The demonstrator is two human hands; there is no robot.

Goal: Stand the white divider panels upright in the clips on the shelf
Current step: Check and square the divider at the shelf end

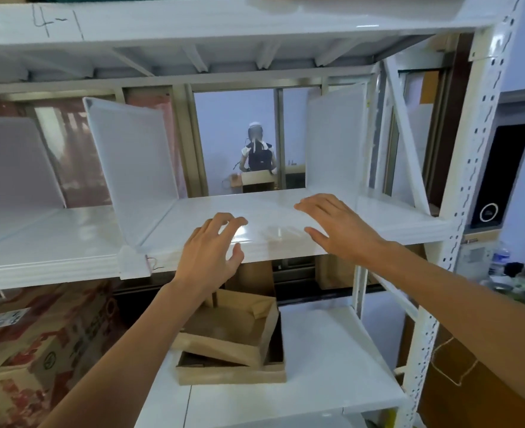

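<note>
Both hands empty over the shelf, between two standing divider panels.

The left hand (213,248) and right hand (337,227) hover spread, gripping nothing, above the shelf (286,217). One divider panel (134,162) leans left of them in its clip (133,262); another panel (335,140) stands beyond the right hand. Best seat the next panel squarely, bottom edge fully down.

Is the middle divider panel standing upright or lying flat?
Upright. The middle panel stands on edge on the shelf, its front end in the clip. Neither hand touches it.
</note>
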